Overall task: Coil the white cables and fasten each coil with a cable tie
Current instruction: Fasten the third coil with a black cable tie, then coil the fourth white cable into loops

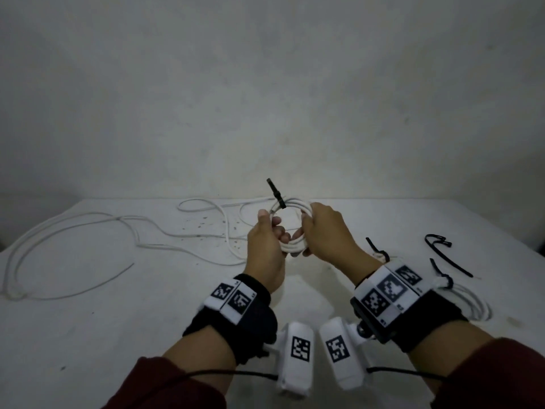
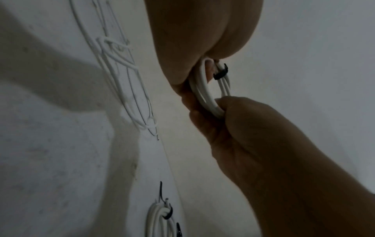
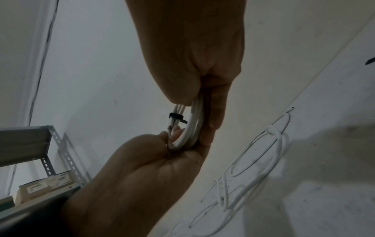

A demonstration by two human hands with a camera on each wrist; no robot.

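Note:
Both hands hold a small white cable coil (image 1: 290, 242) above the middle of the table. My left hand (image 1: 269, 224) pinches its left side (image 2: 202, 94); my right hand (image 1: 306, 231) curls round its right side (image 3: 194, 123). A black cable tie (image 1: 280, 202) circles the coil's top strands, its tail pointing up and away. The tie's band shows in both wrist views (image 2: 221, 73) (image 3: 176, 116). Loose white cable (image 1: 73, 231) sprawls over the left and far table.
A tied coil (image 1: 474, 305) lies at the right, another is half hidden behind my right wrist (image 1: 380, 255). Loose black ties (image 1: 436, 240) (image 1: 451, 267) lie at the right. A grey wall stands behind the table (image 1: 118, 320). A metal shelf (image 3: 40, 144) stands at the side.

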